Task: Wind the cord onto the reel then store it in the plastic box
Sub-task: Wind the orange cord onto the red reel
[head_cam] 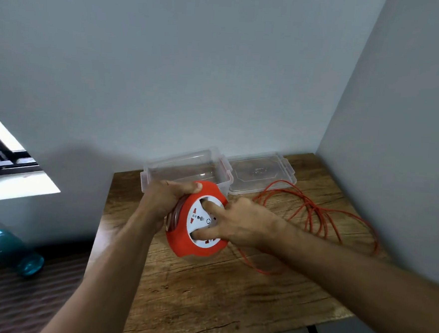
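Two hands hold the red cord reel [196, 220] up over the wooden table [225, 291], just in front of the clear plastic box [187, 169]. The left hand [164, 201] wraps its fingers round the reel's outer rim; the right hand [237, 224] hooks fingertips into recesses of the white socket face, probably to turn it. The reel looks like rigid moulded plastic, light enough for one hand, best steadied by the rim while the hub is turned. The orange cord [313, 214] is thin and limp, lying in loose loops on the table to the right, likely to snag or kink as it feeds in. Where it enters the reel is hidden behind the right hand, and no plug is visible. The box's lid [262, 174] lies beside it, open side clear.
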Available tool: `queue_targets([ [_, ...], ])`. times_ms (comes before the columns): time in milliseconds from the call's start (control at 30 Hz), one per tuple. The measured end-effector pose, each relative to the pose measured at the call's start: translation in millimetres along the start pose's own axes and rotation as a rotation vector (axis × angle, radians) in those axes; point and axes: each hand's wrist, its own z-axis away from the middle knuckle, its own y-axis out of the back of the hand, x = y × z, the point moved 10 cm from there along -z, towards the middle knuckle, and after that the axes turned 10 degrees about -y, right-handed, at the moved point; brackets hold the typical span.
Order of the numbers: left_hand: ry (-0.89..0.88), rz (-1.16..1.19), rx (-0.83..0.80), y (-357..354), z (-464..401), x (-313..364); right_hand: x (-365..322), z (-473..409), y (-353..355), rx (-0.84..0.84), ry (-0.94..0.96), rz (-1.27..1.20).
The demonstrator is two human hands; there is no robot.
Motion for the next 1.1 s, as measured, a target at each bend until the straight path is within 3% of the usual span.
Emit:
queue_targets([
  [100,-0.041,0.068,0.073,4.1,0.1,1.9,14.5,-3.0,-2.8,0.010,-0.202,-0.084],
  [200,-0.120,0.172,0.188,5.2,3.1,8.0,55.5,10.2,3.0,0.093,-0.783,-0.440],
  [267,-0.208,0.183,0.241,2.3,8.2,13.3,60.7,27.9,-14.3,0.118,-1.216,-0.911],
  [333,-0.307,0.108,0.266,-0.8,12.6,16.3,40.9,34.5,-42.6,0.153,-1.526,-1.575],
  [367,-0.333,0.078,0.283,-0.4,14.7,15.5,29.1,32.1,-52.8,0.137,-1.609,-1.870],
  [433,-0.304,0.114,0.350,7.7,14.4,7.4,19.6,27.2,-52.4,0.056,-1.585,-2.112],
  [500,-0.226,0.209,0.392,16.3,11.2,-3.3,29.9,31.2,-40.4,0.045,-1.454,-1.975],
  [567,-0.159,0.280,0.393,19.8,8.7,-9.3,59.2,43.0,-17.9,0.111,-1.305,-1.378],
  [633,-0.110,0.298,0.373,21.1,6.7,-11.5,66.4,36.7,12.1,0.151,-0.969,-0.682],
  [700,-0.073,0.287,0.320,19.1,4.8,-11.9,46.2,23.8,24.0,0.137,-0.559,-0.336],
  [733,-0.068,0.269,0.282,17.1,3.7,-10.4,35.8,21.8,22.8,0.106,-0.397,-0.240],
  [800,-0.064,0.228,0.232,15.9,0.6,-8.4,27.9,21.4,13.9,0.036,-0.248,-0.131],
  [1100,-0.064,0.142,0.105,5.3,-8.5,0.8,21.0,-8.3,-4.7,0.023,-0.057,-0.022],
])
